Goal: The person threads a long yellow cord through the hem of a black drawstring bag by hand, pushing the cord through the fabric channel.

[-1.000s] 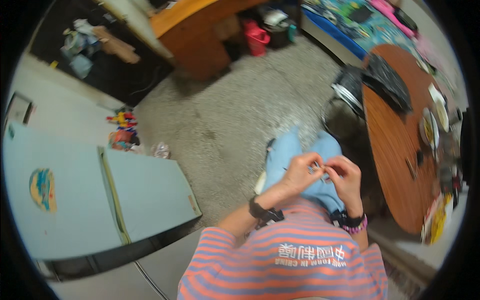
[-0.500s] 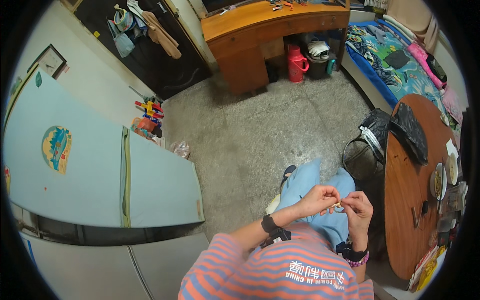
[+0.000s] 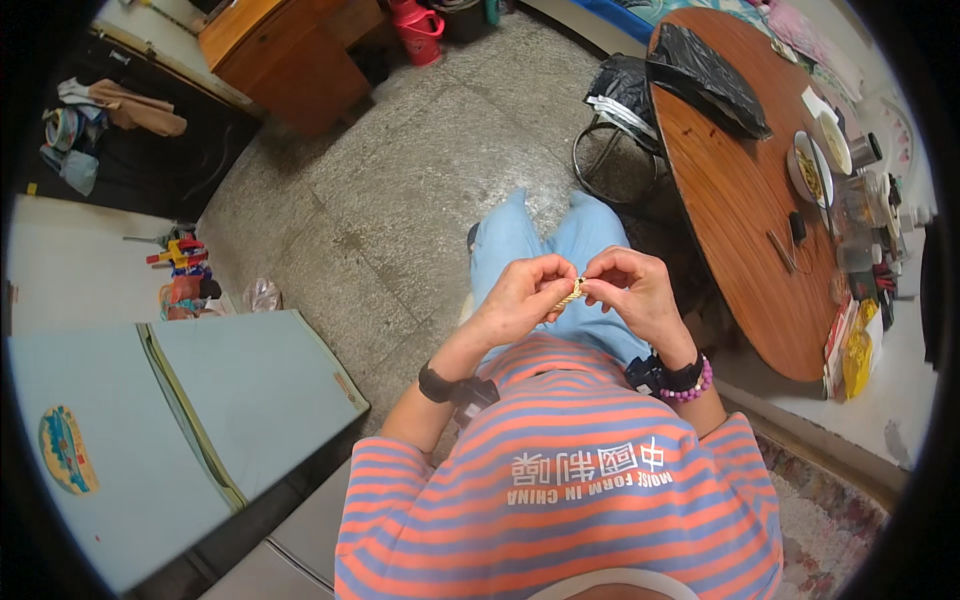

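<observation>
Between my two hands is a short piece of yellowish twisted cord, with a small dark spot at its upper end. My left hand pinches it between thumb and fingers, and part of the cord is hidden behind them. At the cord's upper end, the thumb and forefinger of my right hand close together, touching it. Both hands are raised above my lap, over light blue trousers. Dark bands circle both wrists, and a purple bead bracelet is on the right one.
At my right stands an oval wooden table bearing a black plastic bag, bowls of food and jars. A round-framed stool stands beside it. To my left is a pale blue refrigerator; ahead, a red thermos and a wooden desk.
The view has turned, so the table and refrigerator appear shifted. Both hands now sit nearer the picture's middle, still together at the cord, with more of the cord showing.
</observation>
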`<state>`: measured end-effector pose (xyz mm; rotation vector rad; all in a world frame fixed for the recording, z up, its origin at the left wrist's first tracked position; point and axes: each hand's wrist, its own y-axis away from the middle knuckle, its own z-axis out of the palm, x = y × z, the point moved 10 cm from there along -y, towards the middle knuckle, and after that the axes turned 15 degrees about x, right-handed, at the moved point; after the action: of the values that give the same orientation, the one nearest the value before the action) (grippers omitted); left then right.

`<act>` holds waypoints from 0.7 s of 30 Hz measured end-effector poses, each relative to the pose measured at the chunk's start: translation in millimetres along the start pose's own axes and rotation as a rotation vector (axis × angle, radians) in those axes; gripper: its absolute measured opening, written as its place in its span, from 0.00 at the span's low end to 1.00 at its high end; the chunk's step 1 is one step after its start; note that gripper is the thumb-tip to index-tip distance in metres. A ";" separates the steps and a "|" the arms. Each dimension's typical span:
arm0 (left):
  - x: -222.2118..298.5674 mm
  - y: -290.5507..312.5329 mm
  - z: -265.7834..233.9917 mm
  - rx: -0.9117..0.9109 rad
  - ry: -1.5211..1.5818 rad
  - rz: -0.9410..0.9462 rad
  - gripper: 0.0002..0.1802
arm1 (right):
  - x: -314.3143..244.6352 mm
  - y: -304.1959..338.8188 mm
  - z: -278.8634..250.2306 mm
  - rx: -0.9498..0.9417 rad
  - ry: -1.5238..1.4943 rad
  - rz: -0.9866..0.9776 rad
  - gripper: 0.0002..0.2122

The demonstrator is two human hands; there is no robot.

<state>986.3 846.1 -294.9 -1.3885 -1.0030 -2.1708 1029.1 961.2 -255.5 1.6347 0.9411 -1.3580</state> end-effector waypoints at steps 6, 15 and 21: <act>33.0 9.3 11.0 0.041 -0.403 0.302 0.05 | -13.2 8.4 -13.0 -0.001 0.074 -0.115 0.04; 60.1 20.5 6.6 0.112 -0.628 0.488 0.03 | -24.0 10.8 -15.6 -0.042 0.213 -0.173 0.07; 68.5 25.5 8.7 0.095 -0.683 0.549 0.03 | -37.2 16.8 -16.4 -0.102 0.247 -0.275 0.08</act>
<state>977.6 839.6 -222.0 -2.1120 -0.7740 -1.2564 1045.4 967.2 -215.0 1.6653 1.4014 -1.2787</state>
